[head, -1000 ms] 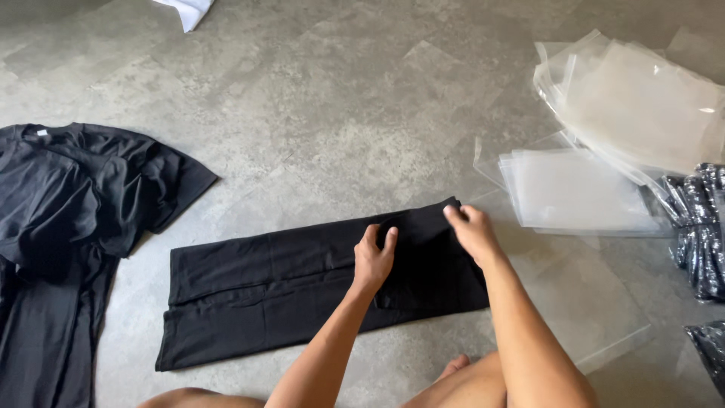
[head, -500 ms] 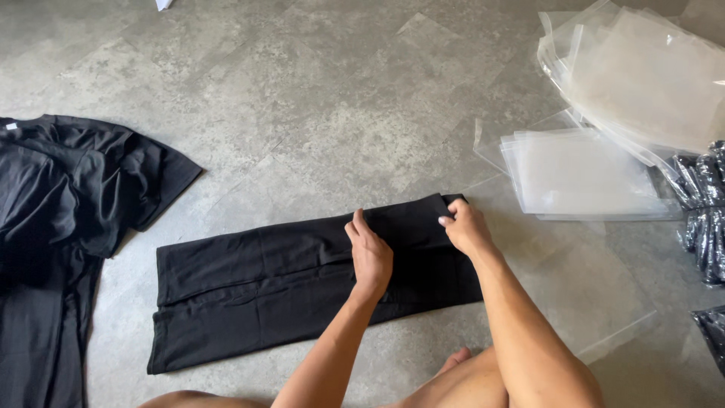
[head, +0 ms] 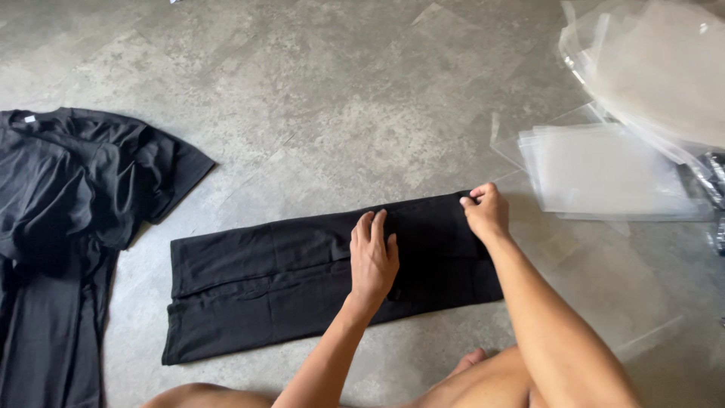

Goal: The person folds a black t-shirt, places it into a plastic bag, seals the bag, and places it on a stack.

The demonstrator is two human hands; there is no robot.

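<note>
- The black garment [head: 302, 276] lies flat on the grey floor [head: 317, 98], already folded lengthwise into a long narrow band; a seam line runs along its length where one layer overlaps the other.
- I judge the lengthwise folds done and the crosswise folds still to do: the band is at full length, its left end toward the left edge of the floor in view and its right end just in front of the person's knees.
- The left hand [head: 373, 253] rests palm down near the middle of the band, fingers straight and close together, pressing the cloth flat and gripping nothing.
- The right hand [head: 485, 211] is at the far right corner of the band, fingers curled in and pinching the cloth's edge between thumb and fingertips; the corner looks barely lifted, if at all.
- A heap of loose black clothing [head: 60, 196] lies near the left edge of the floor, well apart from the band and unfolded.
- A stack of clear plastic bags [head: 604, 170] lies just beyond the right end of the band, with a larger pile of clear plastic sheets [head: 657, 68] at the far right corner.
- None of the bags touches the band; nothing is packed yet, as far as the view shows.
</note>
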